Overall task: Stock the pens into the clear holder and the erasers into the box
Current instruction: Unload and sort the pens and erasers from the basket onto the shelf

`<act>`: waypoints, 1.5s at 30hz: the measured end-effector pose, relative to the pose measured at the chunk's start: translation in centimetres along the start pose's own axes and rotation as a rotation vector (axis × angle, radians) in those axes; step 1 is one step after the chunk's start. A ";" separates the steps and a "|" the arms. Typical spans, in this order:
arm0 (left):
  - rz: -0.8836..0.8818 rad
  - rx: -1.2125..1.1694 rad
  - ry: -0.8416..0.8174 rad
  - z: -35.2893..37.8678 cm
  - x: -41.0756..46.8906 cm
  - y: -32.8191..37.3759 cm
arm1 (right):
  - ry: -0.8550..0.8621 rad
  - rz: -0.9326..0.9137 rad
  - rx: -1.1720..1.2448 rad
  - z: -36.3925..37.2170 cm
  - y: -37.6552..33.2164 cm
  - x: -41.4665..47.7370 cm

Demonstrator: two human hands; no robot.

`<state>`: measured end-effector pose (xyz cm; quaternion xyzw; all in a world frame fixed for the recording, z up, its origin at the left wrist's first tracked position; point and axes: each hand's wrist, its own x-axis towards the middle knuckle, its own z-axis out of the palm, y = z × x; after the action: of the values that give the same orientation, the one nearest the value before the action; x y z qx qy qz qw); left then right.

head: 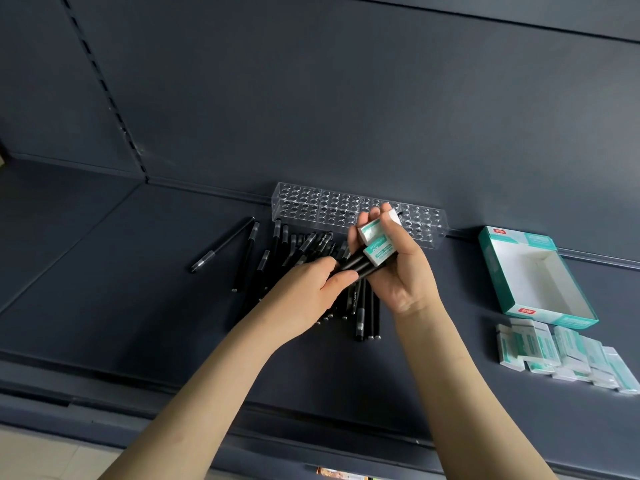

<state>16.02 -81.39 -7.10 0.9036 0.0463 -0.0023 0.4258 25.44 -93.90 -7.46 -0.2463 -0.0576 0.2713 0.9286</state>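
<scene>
Your clear perforated holder [311,206] and the teal-white cardboard box [493,268] right of it sit empty. Your right hand [405,275] clutches white sleeved erasers [375,237] and black pens [356,266]; your left hand [311,289] grips those pens.

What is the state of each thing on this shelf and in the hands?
Clear holder: visible holes empty.
Box: open, empty.
Loose pens: heaped on shelf.
Loose erasers: heaped near box.
Right hand: holds two erasers and pen bundle.
Left hand: grips pen bundle.

A dark shelf [104,289] carries a clear holder [311,206], loose black pens [263,265], an open box [496,271] and piled erasers [561,351].
</scene>
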 end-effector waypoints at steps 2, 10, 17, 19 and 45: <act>-0.018 0.002 -0.002 -0.3 -0.2 -0.2 | 0.004 -0.024 -0.013 -0.1 -0.3 0.1; -0.050 0.030 0.004 -1.1 -1.7 -1.6 | 0.184 -0.083 0.076 -2.2 -1.1 1.9; -0.205 0.137 0.344 -0.8 -2.2 -3.1 | 0.307 -0.187 0.101 -3.5 -2.7 2.3; -0.222 0.275 0.423 -0.5 -1.8 -3.1 | 0.297 -0.171 0.075 -3.6 -2.3 1.9; 0.206 0.196 0.527 -0.3 -2.5 -3.3 | 0.210 0.086 -0.151 -1.2 0.4 -2.8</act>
<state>13.19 -79.25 -9.31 0.9099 0.0630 0.2710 0.3078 23.18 -95.68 -8.64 -0.3448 0.0303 0.2785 0.8959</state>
